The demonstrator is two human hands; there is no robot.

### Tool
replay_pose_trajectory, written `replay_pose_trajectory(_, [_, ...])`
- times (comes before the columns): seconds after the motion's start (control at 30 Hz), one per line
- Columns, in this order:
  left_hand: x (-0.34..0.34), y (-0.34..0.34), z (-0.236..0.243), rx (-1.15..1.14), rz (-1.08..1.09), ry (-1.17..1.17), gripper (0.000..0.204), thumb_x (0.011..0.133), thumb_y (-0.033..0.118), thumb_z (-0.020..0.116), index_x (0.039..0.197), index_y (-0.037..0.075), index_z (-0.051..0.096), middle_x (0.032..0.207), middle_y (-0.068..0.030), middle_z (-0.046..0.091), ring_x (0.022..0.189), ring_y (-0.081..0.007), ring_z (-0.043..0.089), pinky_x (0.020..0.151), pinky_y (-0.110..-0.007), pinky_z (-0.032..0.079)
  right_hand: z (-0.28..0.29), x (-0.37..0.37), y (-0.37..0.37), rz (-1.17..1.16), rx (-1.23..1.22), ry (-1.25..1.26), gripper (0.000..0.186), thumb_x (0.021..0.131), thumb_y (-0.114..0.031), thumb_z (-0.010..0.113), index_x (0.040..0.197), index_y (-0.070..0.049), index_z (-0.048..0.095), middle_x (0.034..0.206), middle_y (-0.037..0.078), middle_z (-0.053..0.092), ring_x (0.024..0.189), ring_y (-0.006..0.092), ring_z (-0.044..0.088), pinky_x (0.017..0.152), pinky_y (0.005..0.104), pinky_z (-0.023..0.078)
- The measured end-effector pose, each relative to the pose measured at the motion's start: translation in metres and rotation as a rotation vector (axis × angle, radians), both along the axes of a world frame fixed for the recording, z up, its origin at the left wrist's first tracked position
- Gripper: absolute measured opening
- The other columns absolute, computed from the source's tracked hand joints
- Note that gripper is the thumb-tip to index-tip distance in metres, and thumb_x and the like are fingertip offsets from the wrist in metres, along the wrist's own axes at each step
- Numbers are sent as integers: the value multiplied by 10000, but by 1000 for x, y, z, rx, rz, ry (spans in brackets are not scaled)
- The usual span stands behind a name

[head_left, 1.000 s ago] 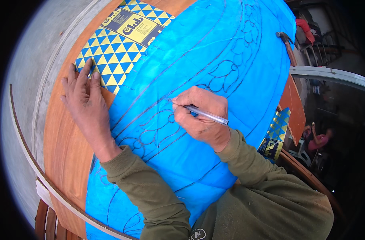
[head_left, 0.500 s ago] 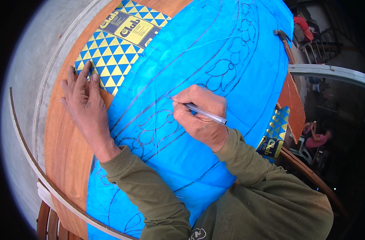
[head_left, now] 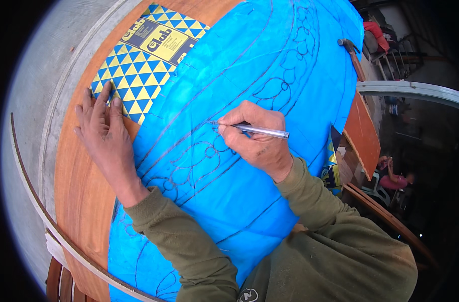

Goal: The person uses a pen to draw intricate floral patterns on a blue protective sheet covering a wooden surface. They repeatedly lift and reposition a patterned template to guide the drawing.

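Observation:
My right hand (head_left: pixel 254 138) grips a clear pen (head_left: pixel 267 132), its tip on a blue sheet (head_left: pixel 224 196) marked with dark long lines, loops and petal shapes. The sheet lies over a brown wooden board (head_left: pixel 83 216). My left hand (head_left: pixel 106 146) rests open on the board left of the sheet, fingertips on a blue-and-yellow triangle-patterned paper (head_left: pixel 146 68) that lies along the sheet's upper left side.
A hammer (head_left: pixel 354 60) lies at the sheet's right edge, beside an orange-brown board (head_left: pixel 363 136) and a metal rail (head_left: pixel 415 90). A long thin curved strip (head_left: pixel 25 171) runs along the left. A person in pink (head_left: pixel 393 178) sits at the right.
The pen has swung closer to level in my right hand, which has shifted slightly up. The blue sheet's right edge now covers more of the patterned paper there. My left hand has moved very little.

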State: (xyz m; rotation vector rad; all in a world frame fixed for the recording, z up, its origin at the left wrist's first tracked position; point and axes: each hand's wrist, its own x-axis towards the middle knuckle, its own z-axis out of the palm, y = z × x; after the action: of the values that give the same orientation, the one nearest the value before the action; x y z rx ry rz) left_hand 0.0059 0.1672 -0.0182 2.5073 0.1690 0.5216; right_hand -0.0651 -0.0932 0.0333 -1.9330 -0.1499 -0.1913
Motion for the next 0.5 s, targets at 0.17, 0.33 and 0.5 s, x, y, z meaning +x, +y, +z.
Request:
replay_pose_trajectory(0.17, [0, 0, 2, -3, -2, 13, 325, 1060, 324, 661, 1347, 218, 769, 1616, -135, 540, 1584, -378, 359, 1304, -627, 92, -10, -2, -1, -77, -52, -95, 74, 848, 28, 743, 853, -18, 686, 767, 81, 699, 633, 148, 677, 538, 301, 537])
replay_pose_trajectory(0.33, [-1, 1, 2, 1, -5, 14, 320, 1063, 324, 660, 1343, 215, 772, 1615, -131, 541, 1585, -376, 357, 1305, -626, 90, -12, -3, -4, -191, -30, -90, 88, 844, 33, 743, 849, -24, 676, 740, 81, 680, 624, 155, 670, 526, 298, 528])
replay_pose_trajectory(0.5, [0, 1, 3, 11, 3, 26, 323, 1064, 328, 660, 1346, 215, 771, 1611, -120, 549, 1587, -369, 356, 1304, -631, 87, -19, -1, -7, -195, -100, -176, 90, 866, 30, 733, 855, -33, 671, 723, 63, 672, 603, 128, 633, 506, 302, 501])
